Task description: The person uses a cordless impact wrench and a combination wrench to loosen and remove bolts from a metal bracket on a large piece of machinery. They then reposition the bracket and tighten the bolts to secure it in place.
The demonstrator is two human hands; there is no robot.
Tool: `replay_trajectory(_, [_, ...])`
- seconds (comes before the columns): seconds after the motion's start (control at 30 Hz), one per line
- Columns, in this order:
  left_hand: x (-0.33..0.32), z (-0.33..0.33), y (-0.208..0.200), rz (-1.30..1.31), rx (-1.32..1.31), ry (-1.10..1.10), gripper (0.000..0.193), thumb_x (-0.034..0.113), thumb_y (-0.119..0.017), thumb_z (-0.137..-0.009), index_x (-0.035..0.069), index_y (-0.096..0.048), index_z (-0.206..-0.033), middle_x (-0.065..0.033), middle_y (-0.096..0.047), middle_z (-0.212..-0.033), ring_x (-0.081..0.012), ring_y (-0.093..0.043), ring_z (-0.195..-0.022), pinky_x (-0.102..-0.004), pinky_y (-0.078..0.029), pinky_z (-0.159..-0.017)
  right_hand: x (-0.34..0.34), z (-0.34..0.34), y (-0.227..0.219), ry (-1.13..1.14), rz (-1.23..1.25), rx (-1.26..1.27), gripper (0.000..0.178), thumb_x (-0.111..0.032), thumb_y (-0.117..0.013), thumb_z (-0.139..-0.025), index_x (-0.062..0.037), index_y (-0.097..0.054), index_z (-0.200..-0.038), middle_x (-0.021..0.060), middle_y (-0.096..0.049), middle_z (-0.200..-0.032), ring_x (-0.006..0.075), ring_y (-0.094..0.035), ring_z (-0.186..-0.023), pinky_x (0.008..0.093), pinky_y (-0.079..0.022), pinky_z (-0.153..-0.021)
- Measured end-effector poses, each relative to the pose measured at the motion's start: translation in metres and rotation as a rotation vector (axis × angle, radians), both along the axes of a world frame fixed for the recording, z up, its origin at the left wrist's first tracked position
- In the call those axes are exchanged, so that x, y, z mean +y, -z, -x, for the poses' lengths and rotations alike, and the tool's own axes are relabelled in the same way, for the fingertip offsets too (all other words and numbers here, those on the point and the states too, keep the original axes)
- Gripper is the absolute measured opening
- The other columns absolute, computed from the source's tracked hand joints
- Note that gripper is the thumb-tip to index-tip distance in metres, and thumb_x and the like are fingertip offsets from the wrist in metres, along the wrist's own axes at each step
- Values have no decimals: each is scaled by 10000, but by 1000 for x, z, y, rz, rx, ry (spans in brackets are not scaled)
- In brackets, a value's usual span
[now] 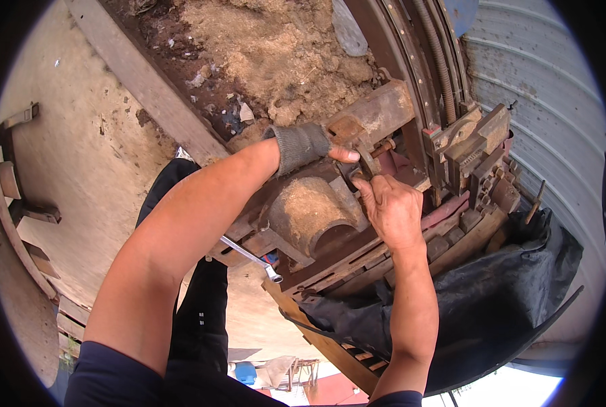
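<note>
A worn dark metal machine bears a rounded housing (314, 209) dusted with sawdust. My left hand (323, 149) is at its far side, with a grey knitted cuff around the wrist and a bare thumb stretched against a flat metal piece (367, 157); its other fingers are hidden. From the right, my bare right hand (392, 207) meets the lower end of that piece, thumb and fingers curled closed on it. Below my left forearm, a silver ring wrench (254, 260) rests across the machine's near edge, its other end hidden behind the arm.
Sawdust (283, 54) heaps behind the machine, beside a long beam (147, 85). Clamp-like metal blocks (476, 152) stand to the right near a corrugated wall (533, 81). Black sheeting (472, 305) hangs at the lower right. A wooden board (323, 339) slants below the machine.
</note>
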State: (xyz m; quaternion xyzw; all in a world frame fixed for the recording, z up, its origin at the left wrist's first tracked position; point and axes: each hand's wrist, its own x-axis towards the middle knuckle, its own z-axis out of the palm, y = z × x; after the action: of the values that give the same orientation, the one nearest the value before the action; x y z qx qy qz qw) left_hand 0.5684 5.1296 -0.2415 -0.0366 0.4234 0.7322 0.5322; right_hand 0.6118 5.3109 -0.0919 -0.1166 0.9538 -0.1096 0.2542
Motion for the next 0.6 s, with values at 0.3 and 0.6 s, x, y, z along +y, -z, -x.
replay_trajectory(0.3, [3, -1, 9, 45, -79, 76, 702, 462, -878, -760, -26, -681, -1225, -143, -710, -1124, -227, -652, -1050, -361, -497, -945, 6, -4, 6, -30, -22, 45, 166, -108, -743, -871, -28, -674, -1000, 149, -636, -793, 381, -649, -727, 421, -521, -643])
replay_trajectory(0.6, [2, -3, 6, 26, 24, 35, 743, 492, -881, -742, -16, -678, -1245, -143, -700, -1179, -232, -633, -1112, -360, -474, -992, 4, 0, 7, -109, -44, 87, 122, -100, -746, -847, -52, -670, -928, 115, -632, -804, 351, -639, -704, 422, -510, -640])
